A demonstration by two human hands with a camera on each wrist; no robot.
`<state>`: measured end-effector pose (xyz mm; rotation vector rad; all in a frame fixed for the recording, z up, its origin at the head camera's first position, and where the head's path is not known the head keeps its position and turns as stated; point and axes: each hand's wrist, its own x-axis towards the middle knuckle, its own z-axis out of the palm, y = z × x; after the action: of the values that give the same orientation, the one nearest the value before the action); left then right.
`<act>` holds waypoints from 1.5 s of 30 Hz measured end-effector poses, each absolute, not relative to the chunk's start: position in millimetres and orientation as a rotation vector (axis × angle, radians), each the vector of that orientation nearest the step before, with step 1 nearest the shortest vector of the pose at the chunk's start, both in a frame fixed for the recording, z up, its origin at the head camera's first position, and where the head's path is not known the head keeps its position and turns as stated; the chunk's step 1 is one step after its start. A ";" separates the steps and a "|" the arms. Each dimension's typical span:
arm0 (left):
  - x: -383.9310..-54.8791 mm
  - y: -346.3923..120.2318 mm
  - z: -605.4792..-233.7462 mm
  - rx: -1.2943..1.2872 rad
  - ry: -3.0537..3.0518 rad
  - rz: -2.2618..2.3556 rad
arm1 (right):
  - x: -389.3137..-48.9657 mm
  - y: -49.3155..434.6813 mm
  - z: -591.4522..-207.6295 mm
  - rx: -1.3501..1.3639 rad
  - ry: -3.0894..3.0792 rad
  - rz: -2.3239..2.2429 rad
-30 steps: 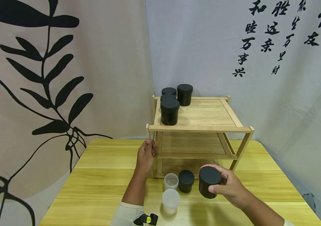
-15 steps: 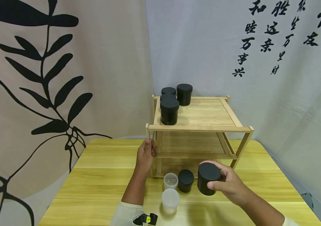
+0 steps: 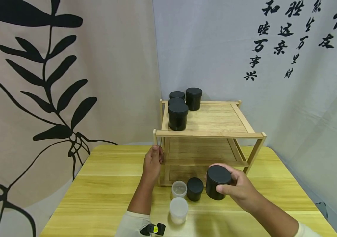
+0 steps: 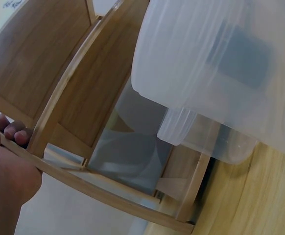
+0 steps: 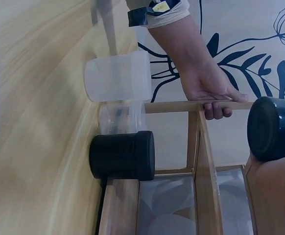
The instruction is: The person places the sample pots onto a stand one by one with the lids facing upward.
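My left hand [image 3: 152, 161] grips the front left post of a three-tier wooden shelf rack [image 3: 210, 134]; in the left wrist view its fingers [image 4: 17, 133] curl round that post. My right hand [image 3: 239, 191] holds a black lidded jar [image 3: 218, 181] upright above the table, in front of the rack's lower tiers. The jar's base also shows in the right wrist view. Left of it, a second black jar [image 3: 195, 189] stands on the table. Beside that are a clear plastic jar [image 3: 179, 189] and a frosted white jar [image 3: 178, 210].
Several black jars [image 3: 178, 117] stand on the left part of the rack's top tier. The rack rests on a yellow wood-grain table [image 3: 109, 184]. Behind hang pale cloths, one with a black plant print [image 3: 64, 98], the other with dark characters.
My right hand has lifted the black jar a little and brought it slightly left, toward the rack. The left hand keeps its place on the post.
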<state>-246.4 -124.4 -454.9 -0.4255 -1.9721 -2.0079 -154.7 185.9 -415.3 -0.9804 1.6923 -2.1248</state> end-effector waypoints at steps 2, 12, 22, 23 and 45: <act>-246.5 -124.4 -454.9 -0.427 -1.970 -2.009 | -154.8 185.3 -413.3 -0.977 1.700 -2.126; -246.8 -124.8 -456.2 -0.453 -1.961 -1.984 | -158.2 180.8 -406.0 -0.953 1.800 -2.123; -247.3 -125.7 -456.8 -0.452 -1.958 -1.991 | -159.8 175.2 -388.9 -0.862 1.848 -2.134; -247.3 -125.6 -456.9 -0.449 -1.956 -1.991 | -159.8 174.7 -387.4 -0.859 1.850 -2.136; -248.5 -124.8 -458.8 -0.449 -1.938 -1.994 | -167.0 176.9 -348.2 -0.913 1.828 -2.171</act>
<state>-248.5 -124.8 -458.8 -0.4493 -1.9382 -1.9944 -167.0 176.9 -348.2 -0.9125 1.8281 -2.1709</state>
